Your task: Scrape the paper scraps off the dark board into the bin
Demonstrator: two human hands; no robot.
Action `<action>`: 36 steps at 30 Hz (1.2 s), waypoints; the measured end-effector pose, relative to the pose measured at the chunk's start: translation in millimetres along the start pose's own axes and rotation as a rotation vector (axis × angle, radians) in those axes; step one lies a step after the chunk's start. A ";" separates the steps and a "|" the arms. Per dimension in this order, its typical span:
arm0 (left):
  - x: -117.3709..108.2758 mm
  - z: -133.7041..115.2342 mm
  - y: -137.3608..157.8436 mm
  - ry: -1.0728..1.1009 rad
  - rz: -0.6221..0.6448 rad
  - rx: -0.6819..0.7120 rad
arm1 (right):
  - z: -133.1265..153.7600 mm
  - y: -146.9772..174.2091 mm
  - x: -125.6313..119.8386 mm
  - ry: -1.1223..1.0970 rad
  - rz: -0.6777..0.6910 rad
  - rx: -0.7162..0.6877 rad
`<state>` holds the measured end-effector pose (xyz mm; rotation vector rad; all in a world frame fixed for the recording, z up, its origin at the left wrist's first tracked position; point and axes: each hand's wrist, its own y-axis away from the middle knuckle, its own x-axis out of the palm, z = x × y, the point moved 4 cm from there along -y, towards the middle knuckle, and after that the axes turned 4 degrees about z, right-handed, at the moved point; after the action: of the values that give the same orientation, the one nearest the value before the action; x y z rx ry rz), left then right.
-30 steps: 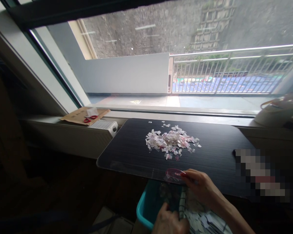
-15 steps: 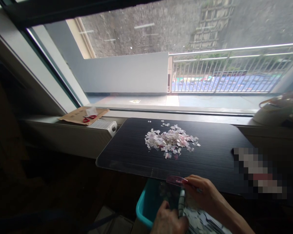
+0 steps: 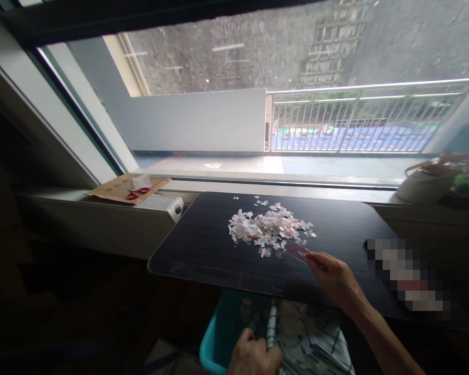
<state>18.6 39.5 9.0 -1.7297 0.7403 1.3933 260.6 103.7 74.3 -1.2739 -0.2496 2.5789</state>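
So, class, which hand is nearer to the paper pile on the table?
Right: the right hand is over the table, near and to the right of the paper pile; the left hand is farther away, down by the teal bin.

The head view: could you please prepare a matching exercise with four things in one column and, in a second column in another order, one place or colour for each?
Column one
1. paper scraps
2. pink see-through piece
3. bin
4. scissors

Column two
A. turquoise
B. on brown paper near the window
C. in a heap on the dark tabletop
D. in the right hand

Right pairs: 1-C, 2-D, 3-A, 4-B
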 end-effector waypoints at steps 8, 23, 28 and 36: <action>-13.4 7.8 4.4 0.134 0.029 -0.110 | -0.8 -5.4 2.7 0.027 0.053 0.024; -21.6 13.5 5.9 0.202 0.137 -0.220 | 0.7 74.7 -15.3 -0.093 0.256 -0.009; -18.0 14.1 6.1 0.224 0.132 -0.202 | 3.4 65.7 -16.8 -0.087 0.225 -0.018; -0.5 11.1 13.5 0.105 0.041 -0.125 | 11.8 16.2 -2.5 -0.051 0.040 -0.058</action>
<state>1.6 41.9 5.5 -1.9059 0.7635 1.4111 250.3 87.0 79.0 -1.2463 -0.3135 2.6582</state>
